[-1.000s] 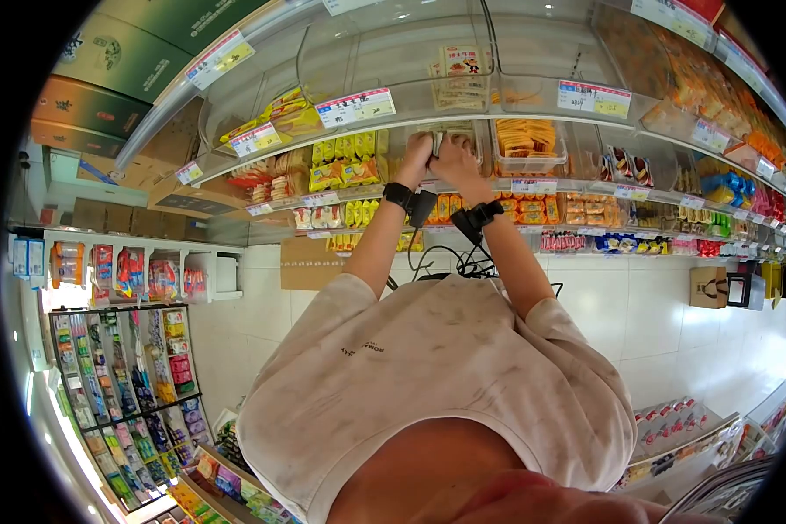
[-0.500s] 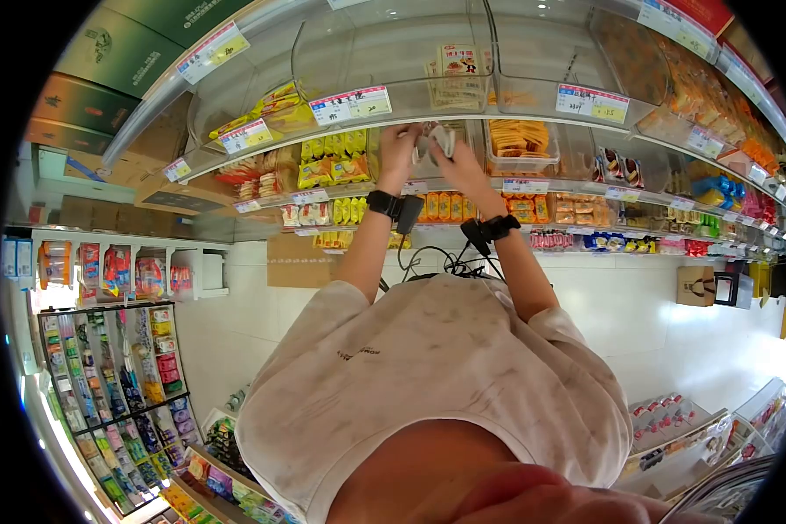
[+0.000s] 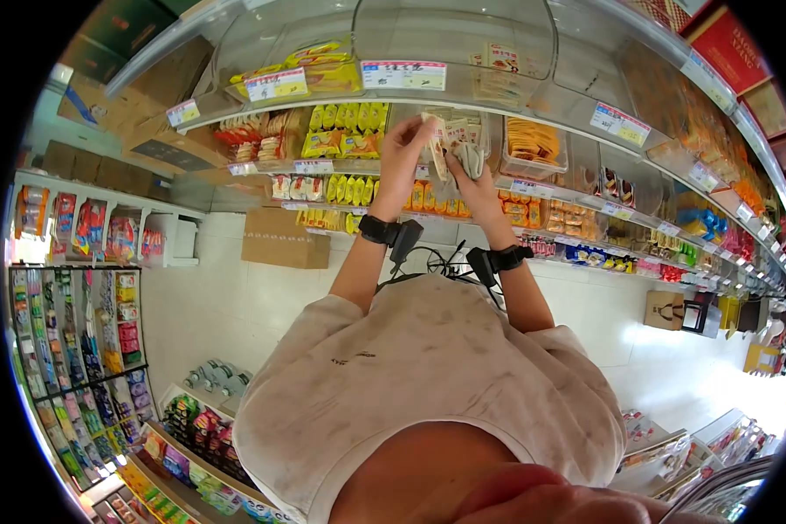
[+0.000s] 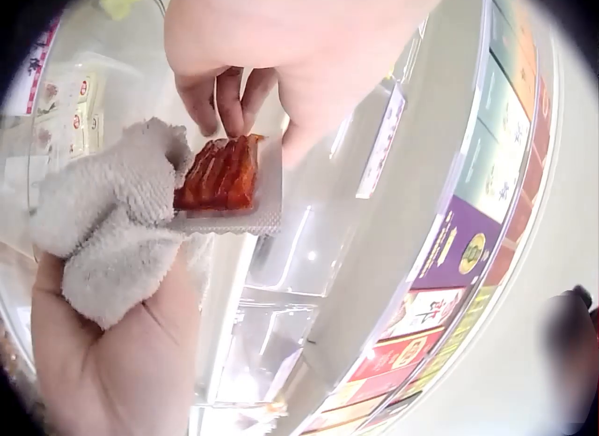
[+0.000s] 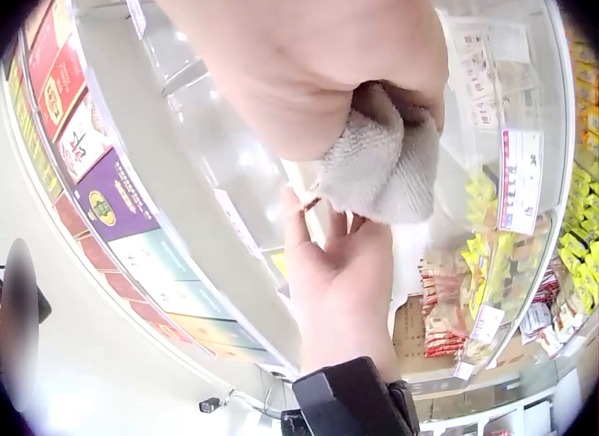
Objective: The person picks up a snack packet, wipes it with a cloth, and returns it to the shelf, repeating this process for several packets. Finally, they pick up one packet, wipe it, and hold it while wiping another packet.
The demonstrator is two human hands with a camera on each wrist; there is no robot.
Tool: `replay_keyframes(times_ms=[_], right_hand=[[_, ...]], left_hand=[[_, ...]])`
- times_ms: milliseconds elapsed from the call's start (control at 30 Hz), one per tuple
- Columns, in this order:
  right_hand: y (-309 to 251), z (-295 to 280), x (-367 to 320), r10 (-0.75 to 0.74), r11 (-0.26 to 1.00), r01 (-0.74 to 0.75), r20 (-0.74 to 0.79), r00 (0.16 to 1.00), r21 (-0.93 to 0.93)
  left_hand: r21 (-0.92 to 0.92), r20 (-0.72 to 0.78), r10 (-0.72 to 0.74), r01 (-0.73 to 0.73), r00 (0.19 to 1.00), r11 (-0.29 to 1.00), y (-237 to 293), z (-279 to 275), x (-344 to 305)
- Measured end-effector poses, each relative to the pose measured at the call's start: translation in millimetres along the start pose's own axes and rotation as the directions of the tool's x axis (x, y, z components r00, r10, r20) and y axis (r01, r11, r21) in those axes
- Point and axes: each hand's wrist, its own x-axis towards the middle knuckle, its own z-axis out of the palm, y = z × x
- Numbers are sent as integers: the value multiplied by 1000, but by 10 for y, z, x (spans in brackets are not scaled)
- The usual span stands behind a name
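My left hand (image 3: 399, 162) pinches a small snack packet (image 3: 435, 147) by its edge, in front of the shelf. Through the clear side of the packet (image 4: 225, 174), reddish-brown strips show in the left wrist view. A crumpled pale grey cloth (image 3: 470, 161) is gripped in my right hand (image 3: 480, 194), just beside the packet. In the left wrist view the cloth (image 4: 117, 211) overlaps the packet's side. The cloth (image 5: 384, 164) bunches out from under the curled right fingers in the right wrist view. Behind the hands stands a clear bin (image 3: 496, 131) with similar packets.
A tub of orange snack packs (image 3: 533, 144) stands to the right of the hands, yellow packets (image 3: 345, 131) to the left. Above runs a shelf edge with price tags (image 3: 403, 75) and clear bins. A cardboard box (image 3: 286, 237) sits on the floor below.
Both hands have come back from the shelf toward the body. The packet has come into plain view in the left hand, and the cloth shows beside it. The head view has shifted.
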Motion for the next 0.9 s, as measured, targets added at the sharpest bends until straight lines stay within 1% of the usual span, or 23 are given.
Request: replay_keyframes(times_ms=[67, 100, 167, 200, 267, 300, 333, 367, 433, 500, 533, 567, 600, 633, 667, 733, 767, 833, 867, 900], right_hand=[[-18, 84, -71, -10, 999, 9, -20, 1000, -34], [-40, 115, -84, 27, 997, -26, 13, 1000, -71], [-102, 158, -126, 99, 985, -88, 69, 993, -145], [-152, 181, -170, 60, 988, -54, 40, 997, -146], [-247, 230, -261, -17, 988, 14, -16, 1000, -154], [-260, 258, -263, -102, 989, 86, -123, 987, -124], [-260, 286, -275, -178, 982, 159, -231, 956, -101], [-253, 309, -305, -244, 970, 229, -341, 908, -86], [-378, 503, -500, -268, 957, 229, -247, 931, -176], [-377, 741, -696, -383, 874, 312, -132, 914, -373], [-342, 860, -770, -478, 765, 395, -39, 877, -509], [-319, 903, -829, -551, 626, 471, 74, 831, -621], [-299, 870, -879, -523, 658, 461, 79, 848, -596], [-284, 821, -898, -500, 687, 456, 89, 862, -566], [-285, 781, -906, -479, 715, 454, 100, 872, -531], [-411, 729, -921, -473, 683, 459, 136, 871, -568], [-473, 687, -908, -474, 664, 466, 153, 867, -585], [-514, 565, -828, -512, 651, 478, 123, 850, -590], [-525, 518, -793, -531, 646, 486, 110, 840, -589], [-561, 500, -784, -530, 667, 472, 79, 844, -576]], left_hand=[[-120, 14, -29, 30, 999, 992, 170, 111, -209], [-193, 18, -27, 30, 999, 981, 137, 73, -255], [-275, -30, -74, 63, 997, 959, 126, -33, -331], [-318, -48, -100, 80, 994, 945, 132, -70, -368], [-382, -23, -96, 79, 995, 921, 107, -203, -426], [-415, -12, -92, 79, 996, 906, 154, -227, -458], [-407, -21, -90, 74, 996, 911, 188, -238, -503], [-398, -29, -94, 75, 995, 914, 213, -248, -566], [-380, -19, -89, 75, 996, 922, 270, -211, -689], [-365, 19, -74, 76, 997, 928, 249, -140, -821], [-417, 31, -146, 146, 989, 897, 231, -129, -891], [-466, 47, -214, 210, 976, 859, 219, -110, -958], [-512, 65, -277, 270, 959, 815, 239, -82, -1032], [-501, 122, -281, 304, 952, 810, 400, -4, -1133], [-466, 97, -294, 305, 951, 831, 421, 41, -1176], [-381, 46, -312, 306, 949, 873, 453, 118, -1245], [-367, 98, -327, 339, 940, 866, 464, 128, -1259], [-333, 195, -351, 398, 916, 855, 438, 148, -1283], [-327, 225, -333, 393, 916, 859, 387, 167, -1294], [-320, 253, -316, 387, 915, 865, 365, 209, -1309]])
